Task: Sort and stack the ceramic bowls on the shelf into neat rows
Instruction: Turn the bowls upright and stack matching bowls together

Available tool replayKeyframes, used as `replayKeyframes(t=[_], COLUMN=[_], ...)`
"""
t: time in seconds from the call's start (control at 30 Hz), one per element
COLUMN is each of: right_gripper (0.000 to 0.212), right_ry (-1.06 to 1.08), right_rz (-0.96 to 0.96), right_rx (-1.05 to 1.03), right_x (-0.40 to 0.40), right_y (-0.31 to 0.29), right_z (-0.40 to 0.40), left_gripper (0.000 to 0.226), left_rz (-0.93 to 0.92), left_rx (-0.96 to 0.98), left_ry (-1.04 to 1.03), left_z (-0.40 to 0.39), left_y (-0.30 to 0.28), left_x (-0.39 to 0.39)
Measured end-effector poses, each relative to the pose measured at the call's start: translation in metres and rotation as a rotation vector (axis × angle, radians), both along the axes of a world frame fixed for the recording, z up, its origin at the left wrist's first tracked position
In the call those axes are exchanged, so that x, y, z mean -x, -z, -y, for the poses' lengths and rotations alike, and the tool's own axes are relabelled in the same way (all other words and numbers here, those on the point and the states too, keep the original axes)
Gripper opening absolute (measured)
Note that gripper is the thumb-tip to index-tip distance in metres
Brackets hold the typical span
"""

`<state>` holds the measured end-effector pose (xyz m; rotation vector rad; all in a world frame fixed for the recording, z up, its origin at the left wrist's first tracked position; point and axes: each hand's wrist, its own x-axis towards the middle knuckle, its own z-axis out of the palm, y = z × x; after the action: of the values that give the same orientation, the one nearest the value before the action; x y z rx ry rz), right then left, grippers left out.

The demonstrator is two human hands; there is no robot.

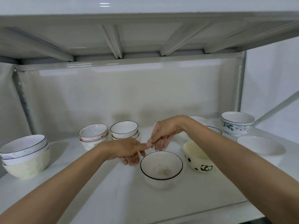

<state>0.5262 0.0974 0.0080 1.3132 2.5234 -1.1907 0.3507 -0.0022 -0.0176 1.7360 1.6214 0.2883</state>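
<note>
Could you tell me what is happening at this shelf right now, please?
A person is sorting ceramic bowls on a white shelf. Neither hand holds a bowl: the left hand and right hand meet, fingertips touching, just above a black-rimmed bowl. A panda bowl stands beside it. Three stacks stand on the left; loose bowls remain on the right.

Three bowl stacks (24,156) left on shelf (113,191), single bowl (161,168) centre front, panda bowl (198,159) right beside it
</note>
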Motion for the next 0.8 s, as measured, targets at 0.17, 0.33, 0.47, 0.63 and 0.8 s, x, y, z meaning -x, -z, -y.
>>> replayKeyframes(t=[0.17,0.33,0.47,0.63,0.8], right_gripper=[0.038,0.039,0.035,0.034,0.020], right_ry=[-0.112,-0.091,-0.062,0.022,0.209], right_rz=[0.189,0.251,0.215,0.099,-0.091], right_rx=[0.089,0.087,0.047,0.006,-0.066], right_x=[-0.018,-0.024,-0.026,-0.032,-0.040], right_y=[0.005,0.019,0.024,0.021,0.013], right_z=[0.012,0.010,0.010,0.005,-0.010], left_gripper=[0.044,0.029,0.023,0.024,0.030], left_rz=[0.087,0.196,0.294,0.354,0.434], left_rx=[0.246,0.374,0.387,0.322,0.098], left_ry=[0.129,0.166,0.154,0.098,-0.107], left_z=[0.013,0.011,0.009,-0.003,-0.026], left_y=[0.013,0.022,0.019,0.014,0.008], left_x=[-0.008,-0.008,-0.009,-0.003,-0.010])
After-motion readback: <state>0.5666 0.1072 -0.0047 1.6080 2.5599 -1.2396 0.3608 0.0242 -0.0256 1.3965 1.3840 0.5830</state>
